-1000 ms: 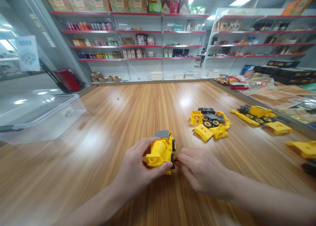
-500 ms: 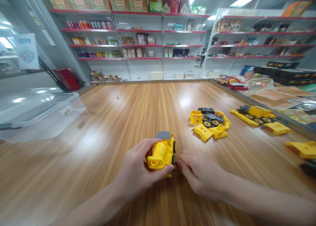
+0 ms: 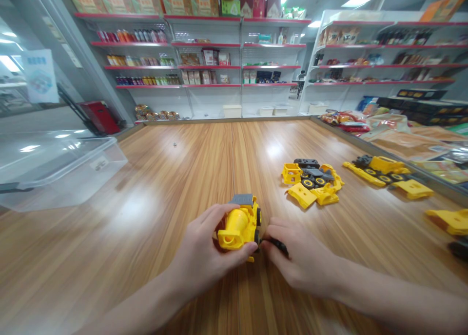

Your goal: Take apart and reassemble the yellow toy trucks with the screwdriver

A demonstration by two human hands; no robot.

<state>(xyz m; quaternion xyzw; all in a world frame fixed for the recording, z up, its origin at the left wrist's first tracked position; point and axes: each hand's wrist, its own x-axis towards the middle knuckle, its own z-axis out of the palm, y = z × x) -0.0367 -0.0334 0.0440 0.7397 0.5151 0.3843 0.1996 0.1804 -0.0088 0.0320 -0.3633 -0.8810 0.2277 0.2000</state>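
My left hand (image 3: 204, 245) is wrapped around a yellow toy cement mixer truck (image 3: 237, 227) with a grey roof, above the wooden table in front of me. Its thumb presses the lower side near a black wheel. My right hand (image 3: 296, 252) is closed on a small black screwdriver (image 3: 280, 246), mostly covered by the fingers. The thin tip points at the truck's side beside the lower wheel (image 3: 256, 237); whether it touches a screw cannot be made out.
Yellow and black toy vehicle parts (image 3: 309, 184) lie to the right, with another group (image 3: 387, 171) beyond and a yellow piece (image 3: 451, 221) at the right edge. A clear plastic box (image 3: 62, 179) stands left. Stocked shelves (image 3: 208, 67) line the back; packaged goods (image 3: 398, 132) lie at the right.
My right hand has shifted its fingers a little, and more of the screwdriver's black handle shows. The truck and my left hand have stayed nearly in place.
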